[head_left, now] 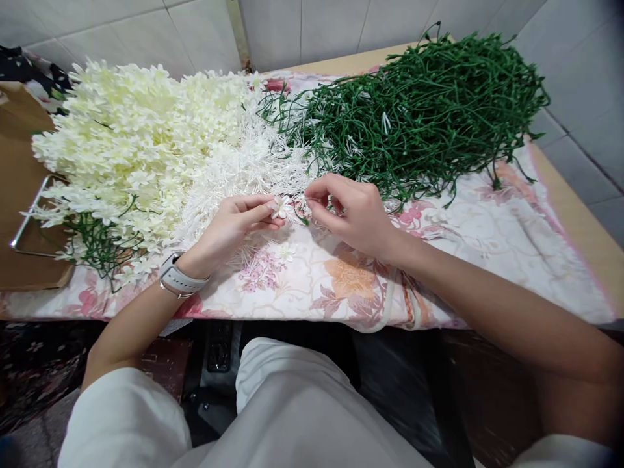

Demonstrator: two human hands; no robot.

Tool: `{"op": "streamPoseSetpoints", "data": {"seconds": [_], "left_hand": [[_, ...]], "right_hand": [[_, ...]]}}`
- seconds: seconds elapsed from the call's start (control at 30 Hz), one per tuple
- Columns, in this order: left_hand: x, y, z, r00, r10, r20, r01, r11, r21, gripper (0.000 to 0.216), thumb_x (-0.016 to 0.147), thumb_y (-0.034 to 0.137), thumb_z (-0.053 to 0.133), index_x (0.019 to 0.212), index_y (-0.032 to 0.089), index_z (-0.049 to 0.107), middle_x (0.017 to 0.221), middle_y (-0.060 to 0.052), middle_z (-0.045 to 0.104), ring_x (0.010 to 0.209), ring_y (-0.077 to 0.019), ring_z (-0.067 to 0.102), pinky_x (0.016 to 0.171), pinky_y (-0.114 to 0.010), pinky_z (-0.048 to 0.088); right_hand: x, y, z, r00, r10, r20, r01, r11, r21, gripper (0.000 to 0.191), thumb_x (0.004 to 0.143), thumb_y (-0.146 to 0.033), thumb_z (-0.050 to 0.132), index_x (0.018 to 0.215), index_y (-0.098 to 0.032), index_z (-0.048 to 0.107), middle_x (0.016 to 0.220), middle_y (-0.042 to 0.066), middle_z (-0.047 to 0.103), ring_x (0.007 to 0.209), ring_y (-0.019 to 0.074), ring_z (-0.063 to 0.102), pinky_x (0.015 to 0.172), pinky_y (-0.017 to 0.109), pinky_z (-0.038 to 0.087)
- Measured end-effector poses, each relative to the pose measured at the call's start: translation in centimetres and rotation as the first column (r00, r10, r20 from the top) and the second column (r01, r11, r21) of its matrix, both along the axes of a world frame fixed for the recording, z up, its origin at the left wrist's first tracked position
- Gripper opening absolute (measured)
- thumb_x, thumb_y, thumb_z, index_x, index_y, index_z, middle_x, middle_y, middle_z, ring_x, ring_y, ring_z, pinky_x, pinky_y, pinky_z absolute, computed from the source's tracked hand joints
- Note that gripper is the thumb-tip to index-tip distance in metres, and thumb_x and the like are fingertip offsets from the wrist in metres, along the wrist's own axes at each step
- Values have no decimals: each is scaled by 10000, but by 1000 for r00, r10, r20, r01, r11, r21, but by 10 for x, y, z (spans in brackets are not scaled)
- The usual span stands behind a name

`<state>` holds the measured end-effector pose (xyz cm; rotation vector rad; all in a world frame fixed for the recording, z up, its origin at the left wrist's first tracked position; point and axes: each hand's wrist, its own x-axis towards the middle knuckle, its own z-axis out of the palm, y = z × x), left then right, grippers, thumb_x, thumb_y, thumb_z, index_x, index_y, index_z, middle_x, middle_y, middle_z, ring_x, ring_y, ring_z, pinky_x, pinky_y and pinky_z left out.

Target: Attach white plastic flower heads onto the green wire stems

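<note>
Between the thumb and fingers of my left hand (241,220) is a small white artificial flower (280,207), its petals facing up. Just to the right, my right hand (353,211) is closed in a pinch, fingertips a short way from the flower. Whatever is in that pinch is too small to make out. Behind both hands spreads a heap of thin white plastic stamens (258,159). A bit of green stem (303,221) shows below the gap between my hands. One loose white flower (285,252) lies on the cloth nearer to me.
A large pile of cream-white artificial flowers (141,130) fills the left side, beside a brown box (24,195) and a metal wire handle (29,218). Tangled green plastic stems (433,117) are heaped at the right. Floral cloth (297,292) covers the table; tiled walls (331,26) stand behind.
</note>
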<state>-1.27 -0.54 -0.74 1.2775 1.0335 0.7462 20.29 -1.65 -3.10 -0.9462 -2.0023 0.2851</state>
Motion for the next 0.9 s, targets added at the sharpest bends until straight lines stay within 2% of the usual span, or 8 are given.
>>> {"op": "streamPoseSetpoints", "data": {"seconds": [0.13,0.27,0.37,0.5,0.67,0.9], "left_hand": [[4,-6,0,1000,-25,16,26,999,-47,182,816,303,723,919,155,750,859,-57,747,774,-131,713,797,-254,591],[6,-10,0,998,-47,49,50,996,-78,189,805,306,734,920,158,754,869,-51,747,808,-145,718,844,-281,590],[6,-12,0,995,-37,92,48,992,-118,158,799,270,743,922,172,759,899,-30,747,810,-122,713,853,-248,579],[8,-12,-1,988,-3,155,27,988,-154,164,755,210,779,918,195,763,899,-6,749,781,-91,702,809,-189,567],[9,-13,-3,986,15,163,8,990,-141,155,735,204,793,887,194,767,866,-4,747,740,-83,692,767,-175,564],[9,-15,-8,996,-8,90,10,1000,-19,153,756,237,782,904,199,770,893,-17,752,775,-96,698,756,-175,565]], "right_hand": [[-4,-5,0,996,80,49,-87,983,160,143,917,-144,512,886,-161,651,775,55,657,717,155,561,666,286,455],[-6,-6,-3,988,41,149,-79,962,261,167,928,-145,503,891,-151,666,739,61,637,705,163,541,642,291,472],[-6,-7,-3,986,15,167,-68,945,320,165,923,-132,511,862,-122,664,715,68,628,684,158,527,628,284,475],[-6,-9,-1,986,-9,168,-48,940,338,172,921,-130,510,816,-124,647,690,62,609,666,153,512,621,280,473],[-7,-11,0,981,-33,191,-37,935,352,206,935,-142,487,784,-139,628,669,52,594,657,152,505,621,279,470],[-9,-13,-2,985,-11,172,-52,931,361,184,932,-138,504,792,-135,623,684,56,617,667,154,529,620,281,478]]}}
